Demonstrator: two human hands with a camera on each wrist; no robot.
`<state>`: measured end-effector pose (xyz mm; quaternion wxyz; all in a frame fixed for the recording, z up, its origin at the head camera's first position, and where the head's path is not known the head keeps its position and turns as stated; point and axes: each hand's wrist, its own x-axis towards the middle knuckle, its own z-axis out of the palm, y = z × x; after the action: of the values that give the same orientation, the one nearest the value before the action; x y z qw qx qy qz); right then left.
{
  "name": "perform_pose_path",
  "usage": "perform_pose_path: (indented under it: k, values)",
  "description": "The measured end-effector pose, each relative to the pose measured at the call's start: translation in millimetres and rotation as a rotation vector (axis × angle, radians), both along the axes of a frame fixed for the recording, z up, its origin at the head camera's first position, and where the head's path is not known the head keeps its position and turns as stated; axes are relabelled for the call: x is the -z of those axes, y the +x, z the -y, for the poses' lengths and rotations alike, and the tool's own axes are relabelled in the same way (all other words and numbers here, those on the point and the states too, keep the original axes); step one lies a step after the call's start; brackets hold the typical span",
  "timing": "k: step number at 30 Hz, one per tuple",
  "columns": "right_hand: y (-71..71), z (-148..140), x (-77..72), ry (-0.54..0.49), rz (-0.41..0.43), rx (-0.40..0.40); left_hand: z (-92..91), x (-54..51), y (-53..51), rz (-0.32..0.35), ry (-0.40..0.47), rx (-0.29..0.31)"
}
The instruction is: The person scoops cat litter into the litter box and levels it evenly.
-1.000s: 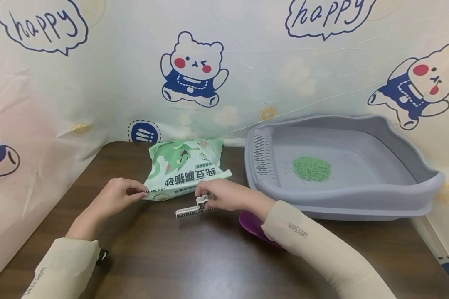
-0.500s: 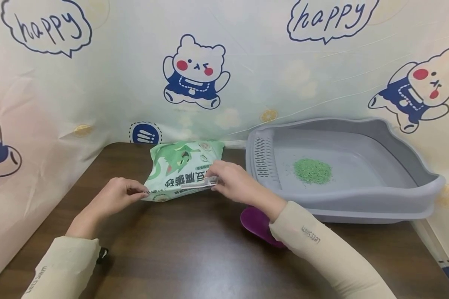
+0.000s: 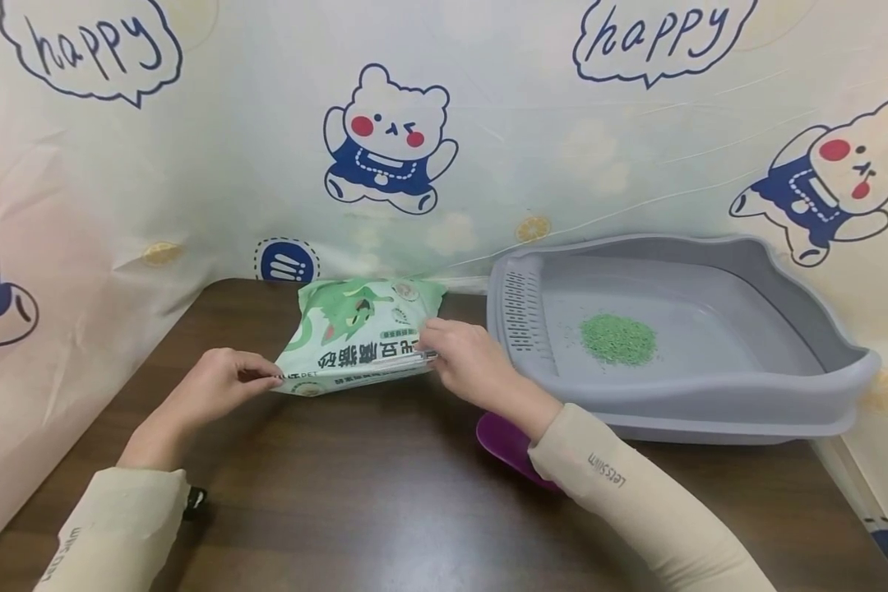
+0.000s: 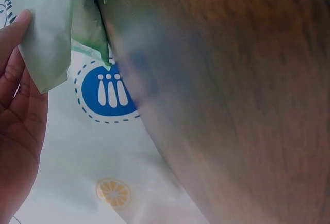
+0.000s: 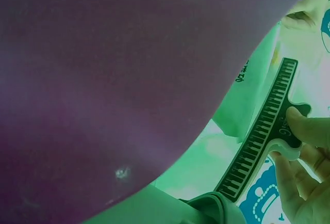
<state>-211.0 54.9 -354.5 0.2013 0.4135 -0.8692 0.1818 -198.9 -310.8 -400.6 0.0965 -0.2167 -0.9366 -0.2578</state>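
Note:
A green and pale-mint bag of cat litter [image 3: 363, 321] lies on the table, its near edge folded into a straight band. My left hand [image 3: 225, 382] pinches the left corner of that edge between thumb and fingers; the left wrist view shows the bag's corner [image 4: 49, 43] between them. At the right end of the edge, my right hand [image 3: 466, 362] holds a long bag clip [image 5: 260, 131] with a piano-key pattern, thumb on its handle. The clip lies along the folded edge in the head view, mostly hidden; whether its jaws grip the bag I cannot tell.
A grey litter box [image 3: 681, 386] stands at the right with a small heap of green litter pellets [image 3: 619, 339] inside. A purple scoop [image 3: 511, 448] lies partly under my right forearm. Behind the brown table [image 3: 340, 493] hangs a printed curtain [image 3: 525, 148].
My right hand has lifted the clip from in front of the bag up and right onto its folded edge. The left hand has shifted slightly left, still pinching the corner.

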Motion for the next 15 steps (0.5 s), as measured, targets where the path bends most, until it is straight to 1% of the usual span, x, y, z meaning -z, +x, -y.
perform_pose_path:
  k: [3,9,13,15]
  values:
    - [1.6,-0.2,1.4,0.000,-0.025,0.011,0.0,0.6,0.1,0.000,0.002,-0.001]
    - [7.6,-3.5,3.3,0.015,-0.047,0.019,-0.3,-0.6,0.8,0.044,0.005,-0.013]
    - [6.2,-5.1,5.8,0.040,-0.092,0.041,-0.2,-1.4,0.8,0.040,0.003,-0.018]
    - [4.7,-5.4,6.6,0.046,-0.099,0.051,-0.1,-1.4,0.9,0.041,0.000,-0.018]
